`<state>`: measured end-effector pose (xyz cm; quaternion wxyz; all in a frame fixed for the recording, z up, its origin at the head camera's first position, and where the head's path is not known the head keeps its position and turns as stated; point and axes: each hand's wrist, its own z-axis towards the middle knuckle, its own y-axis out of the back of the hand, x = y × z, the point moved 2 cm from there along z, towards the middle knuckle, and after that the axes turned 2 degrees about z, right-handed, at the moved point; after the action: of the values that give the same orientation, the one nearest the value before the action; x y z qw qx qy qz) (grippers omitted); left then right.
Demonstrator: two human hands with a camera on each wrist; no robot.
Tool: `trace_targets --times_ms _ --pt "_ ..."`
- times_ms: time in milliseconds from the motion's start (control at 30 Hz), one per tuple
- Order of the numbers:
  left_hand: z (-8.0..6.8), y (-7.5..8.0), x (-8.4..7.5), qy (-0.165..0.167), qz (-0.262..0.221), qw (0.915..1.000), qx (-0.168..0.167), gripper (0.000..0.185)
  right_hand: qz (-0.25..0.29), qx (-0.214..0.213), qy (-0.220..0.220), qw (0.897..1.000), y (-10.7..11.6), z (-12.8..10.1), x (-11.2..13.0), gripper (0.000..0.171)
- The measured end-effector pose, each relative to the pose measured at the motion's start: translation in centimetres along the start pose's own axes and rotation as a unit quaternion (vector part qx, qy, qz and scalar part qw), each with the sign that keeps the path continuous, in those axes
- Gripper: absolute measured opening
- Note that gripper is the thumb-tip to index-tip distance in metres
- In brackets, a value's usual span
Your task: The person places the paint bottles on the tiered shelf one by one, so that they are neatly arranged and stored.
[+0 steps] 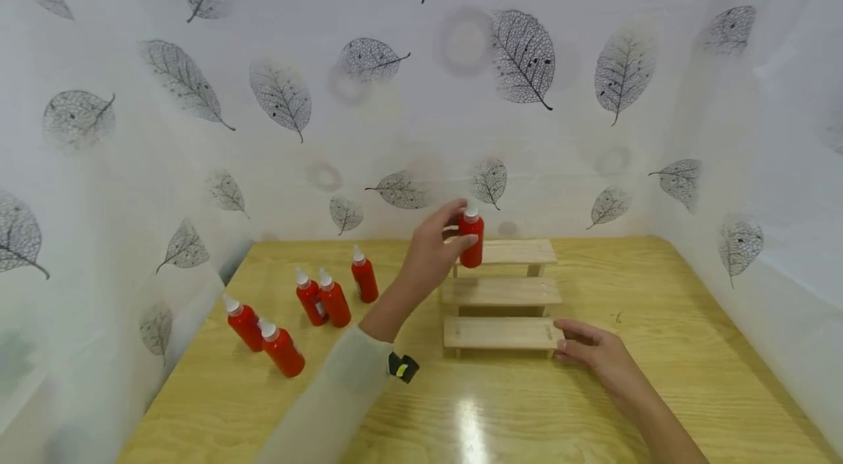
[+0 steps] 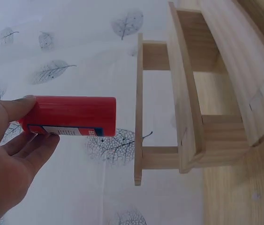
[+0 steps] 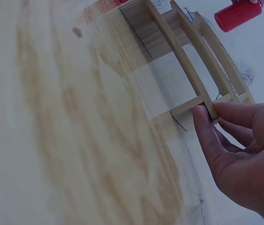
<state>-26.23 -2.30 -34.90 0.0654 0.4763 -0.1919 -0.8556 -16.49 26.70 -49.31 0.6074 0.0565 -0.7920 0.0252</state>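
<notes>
A red squeeze bottle (image 1: pixel 472 248) with a white cap is gripped upright between the thumb and fingers of my left hand (image 1: pixel 431 250). The left wrist view shows a printed label on the bottle (image 2: pixel 75 112) and a gap between its base and the top step. Behind and below it stands a three-step wooden rack (image 1: pixel 502 334). At the rack's right end, my right hand (image 1: pixel 602 358) pinches the edge of the lowest step. The right wrist view has the thumb and index finger of this hand (image 3: pixel 249 157) on either side of that board (image 3: pixel 181 51).
Several more red bottles stand on the left of the wooden table (image 1: pixel 527 405): one bottle (image 1: pixel 364 277) nearest the rack, a close pair (image 1: pixel 336 305), and two (image 1: pixel 283 353) near the left edge. A leaf-patterned white curtain (image 1: pixel 421 135) encloses the back and sides.
</notes>
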Motion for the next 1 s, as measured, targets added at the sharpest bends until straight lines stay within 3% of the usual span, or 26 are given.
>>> trace_targets --times_ms 167,267,400,533,800,1000 --pt "2.1 -2.6 0.4 0.016 -0.01 0.9992 0.035 0.059 -0.002 0.001 0.0 1.0 0.1 0.0 -0.2 0.062" --pt "3.1 -4.0 0.6 0.03 0.018 0.9981 0.051 0.06 0.001 -0.001 0.001 1.0 0.1 0.1 -0.2 0.063" --pt "4.1 -5.4 0.7 0.054 0.042 0.9955 0.065 0.061 0.0 0.0 0.001 1.0 0.1 0.1 -0.2 0.064" --pt "5.0 -6.6 0.5 0.066 0.034 0.9937 0.084 0.059 0.001 -0.001 0.0 1.0 0.0 0.0 -0.2 0.064" --pt "5.4 -8.0 0.4 0.068 0.023 0.9925 0.099 0.06 -0.001 -0.003 -0.003 1.0 -0.1 0.0 -0.1 0.063" --pt "4.9 -8.0 0.9 0.07 0.038 0.9916 0.102 0.062 -0.009 -0.005 -0.001 1.0 -0.1 0.1 -0.2 0.062"
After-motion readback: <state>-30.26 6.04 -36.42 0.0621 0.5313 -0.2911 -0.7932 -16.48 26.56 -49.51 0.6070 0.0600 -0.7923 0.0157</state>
